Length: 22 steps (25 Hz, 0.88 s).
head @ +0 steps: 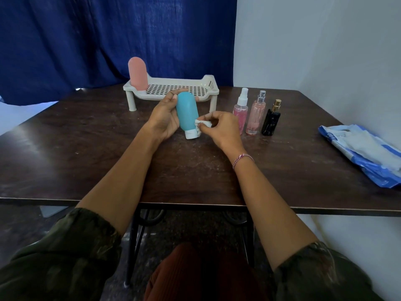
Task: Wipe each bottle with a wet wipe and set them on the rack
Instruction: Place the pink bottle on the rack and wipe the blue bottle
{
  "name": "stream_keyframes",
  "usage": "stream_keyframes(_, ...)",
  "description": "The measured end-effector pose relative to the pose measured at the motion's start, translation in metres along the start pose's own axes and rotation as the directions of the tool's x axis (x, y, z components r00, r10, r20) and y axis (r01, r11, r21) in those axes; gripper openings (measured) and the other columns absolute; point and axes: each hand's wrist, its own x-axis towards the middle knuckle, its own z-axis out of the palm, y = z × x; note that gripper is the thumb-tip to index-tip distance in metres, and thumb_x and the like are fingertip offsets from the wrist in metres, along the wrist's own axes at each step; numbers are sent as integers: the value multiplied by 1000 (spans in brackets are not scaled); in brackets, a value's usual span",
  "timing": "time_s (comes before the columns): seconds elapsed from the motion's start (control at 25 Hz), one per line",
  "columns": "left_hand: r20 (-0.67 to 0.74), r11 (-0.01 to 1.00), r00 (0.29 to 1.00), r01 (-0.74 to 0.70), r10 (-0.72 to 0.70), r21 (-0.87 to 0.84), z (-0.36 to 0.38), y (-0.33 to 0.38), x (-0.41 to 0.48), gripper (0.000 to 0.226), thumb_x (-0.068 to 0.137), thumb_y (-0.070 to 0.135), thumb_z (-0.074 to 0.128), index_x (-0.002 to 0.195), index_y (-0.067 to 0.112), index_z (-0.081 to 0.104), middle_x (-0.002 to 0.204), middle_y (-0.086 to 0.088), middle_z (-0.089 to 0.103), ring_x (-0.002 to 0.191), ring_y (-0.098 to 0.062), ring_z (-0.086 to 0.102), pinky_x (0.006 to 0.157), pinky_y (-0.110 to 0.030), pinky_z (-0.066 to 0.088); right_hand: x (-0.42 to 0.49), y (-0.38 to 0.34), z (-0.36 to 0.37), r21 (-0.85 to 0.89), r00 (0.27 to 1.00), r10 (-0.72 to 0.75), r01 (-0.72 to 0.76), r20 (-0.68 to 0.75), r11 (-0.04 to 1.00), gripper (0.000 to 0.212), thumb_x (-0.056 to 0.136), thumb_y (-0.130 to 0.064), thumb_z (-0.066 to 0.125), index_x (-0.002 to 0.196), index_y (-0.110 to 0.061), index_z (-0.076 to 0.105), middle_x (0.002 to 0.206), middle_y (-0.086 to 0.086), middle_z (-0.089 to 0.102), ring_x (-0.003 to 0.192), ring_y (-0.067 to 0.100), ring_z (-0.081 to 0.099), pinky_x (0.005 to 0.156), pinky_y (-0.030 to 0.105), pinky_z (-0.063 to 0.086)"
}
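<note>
My left hand [163, 118] grips a teal squeeze bottle [186, 112] with a white cap pointing down, held above the table in front of the rack. My right hand [223, 129] pinches a crumpled white wet wipe [201, 124] against the bottle's lower right side, near the cap. A pink squeeze bottle [137, 73] stands upright on the left end of the white perforated rack [173, 89]. To the right of my hands stand three spray bottles on the table: a clear pink one with a white sprayer [240, 109], a taller pink one [257, 114] and a black one with a gold top [271, 119].
A blue and white wet wipe pack [364, 153] lies near the table's right edge. The dark wooden table [86, 148] stands against a white wall on the right, with a blue curtain [86, 40] behind it.
</note>
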Motion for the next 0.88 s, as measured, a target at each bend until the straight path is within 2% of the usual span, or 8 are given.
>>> stream_keyframes(0.12, 25, 1000, 1000, -8, 8, -3, 1, 0, -1, 27, 104, 16, 23, 109, 15, 50, 95, -10, 71, 97, -19, 63, 84, -35, 54, -2, -1, 1, -13, 998, -60, 60, -33, 998, 19, 78, -11, 71, 97, -9, 70, 98, 2, 68, 85, 3, 57, 76, 13, 47)
stream_keyframes(0.2, 66, 1000, 998, 4, -3, -6, 3, 0, -2, 28, 104, 16, 23, 106, 15, 50, 96, -10, 70, 94, -20, 65, 81, -35, 56, -1, -2, 1, 27, 987, -107, 111, -124, 993, 21, 78, -10, 71, 98, -9, 69, 100, 2, 68, 88, 2, 57, 79, 14, 49)
stream_keyframes(0.32, 143, 999, 990, 7, -12, 34, 3, -2, 0, 27, 103, 16, 24, 105, 13, 51, 109, -14, 60, 98, -22, 60, 85, -39, 52, 2, -3, 1, 66, 940, -179, 207, -290, 976, 21, 77, -10, 72, 98, -7, 69, 101, 4, 67, 93, 7, 59, 80, 12, 49)
stream_keyframes(0.44, 161, 998, 987, -2, -8, 64, 3, -3, 2, 26, 103, 13, 25, 101, 12, 52, 107, -12, 58, 95, -19, 57, 87, -33, 49, 1, -6, 1, 60, 898, -270, 309, -346, 949, 19, 77, -10, 72, 95, -6, 69, 99, 3, 65, 94, 8, 59, 80, 17, 52)
stream_keyframes(0.6, 153, 998, 988, -24, 14, 60, 7, -2, 3, 24, 102, 9, 26, 98, 10, 51, 95, -7, 57, 84, -13, 56, 80, -25, 50, -1, -10, 2, 7, 868, -379, 403, -321, 915, 15, 77, -7, 72, 91, -4, 70, 95, 6, 64, 91, 8, 58, 79, 16, 51)
stream_keyframes(0.76, 120, 998, 992, -35, 29, 47, 9, -3, 1, 24, 102, 9, 28, 98, 10, 51, 90, -3, 60, 80, -9, 60, 78, -23, 52, -3, -10, 2, -27, 868, -410, 420, -279, 907, 14, 76, -3, 71, 90, -4, 69, 95, 7, 62, 91, 5, 55, 80, 8, 46)
stream_keyframes(0.88, 122, 998, 991, -59, 55, 25, 8, -4, 1, 21, 102, 12, 31, 97, 10, 51, 89, -5, 63, 81, -11, 63, 78, -25, 54, -3, -8, 5, -71, 879, -441, 435, -183, 897, 15, 76, -3, 70, 91, -5, 70, 98, 8, 62, 97, 7, 57, 85, 12, 47)
